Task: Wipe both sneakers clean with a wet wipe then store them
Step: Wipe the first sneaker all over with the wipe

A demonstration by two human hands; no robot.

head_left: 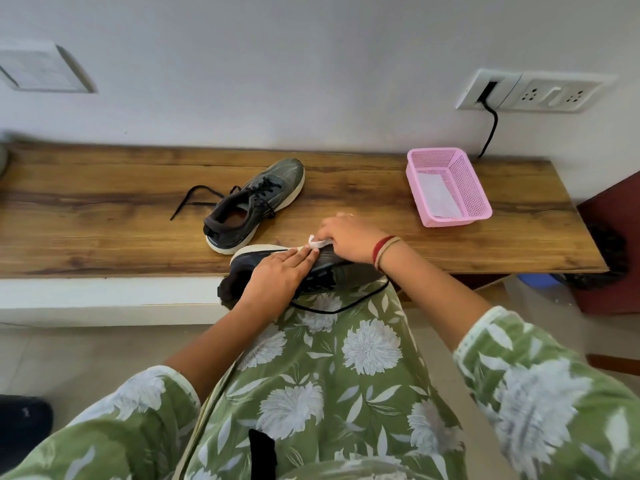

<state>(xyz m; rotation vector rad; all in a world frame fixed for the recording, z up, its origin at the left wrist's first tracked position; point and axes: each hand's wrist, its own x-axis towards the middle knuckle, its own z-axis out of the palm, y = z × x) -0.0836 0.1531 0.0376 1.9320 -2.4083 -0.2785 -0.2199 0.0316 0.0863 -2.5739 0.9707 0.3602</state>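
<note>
Head view: your left hand lies flat on the near sneaker, fingers straight and pressed together, where the sneaker overhangs the front edge of the wooden ledge. Your right hand pinches the wet wipe with curled fingers against that sneaker's pale sole rim. Its loose lace hangs over your lap. The far sneaker stands upright mid-ledge, just behind your hands, with its own lace trailing left. The pink basket sits near the ledge's right end, well apart from both sneakers. Bare wood lies left of the far sneaker and between it and the basket.
</note>
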